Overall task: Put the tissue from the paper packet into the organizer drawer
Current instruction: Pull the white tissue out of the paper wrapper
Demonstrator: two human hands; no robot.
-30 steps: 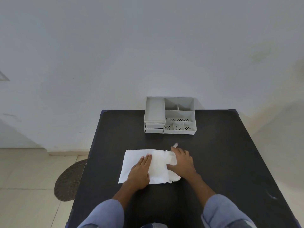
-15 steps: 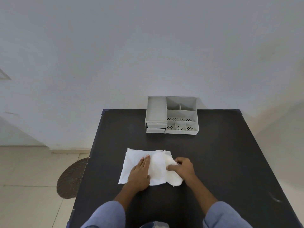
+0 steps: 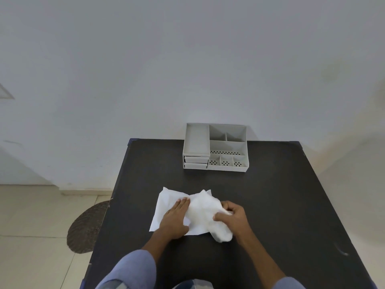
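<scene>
We are looking down at a black table [image 3: 270, 205] that is standing against a pale wall. A white paper packet [image 3: 166, 205] is lying flat on it, and our left hand [image 3: 174, 221] is pressing down on the packet's near half. A crumpled white tissue [image 3: 206, 215] is resting partly over the packet, just left of our right hand [image 3: 234, 219], which is pinching its right end. Well beyond both hands, a grey organizer [image 3: 215, 149] is sitting at the table's far edge, its two small drawers [image 3: 195, 162] facing us, pushed in.

Plain pale wall [image 3: 187, 59], beige tiled floor [image 3: 31, 215], black table [image 3: 281, 195], round brown mat [image 3: 87, 228]
</scene>
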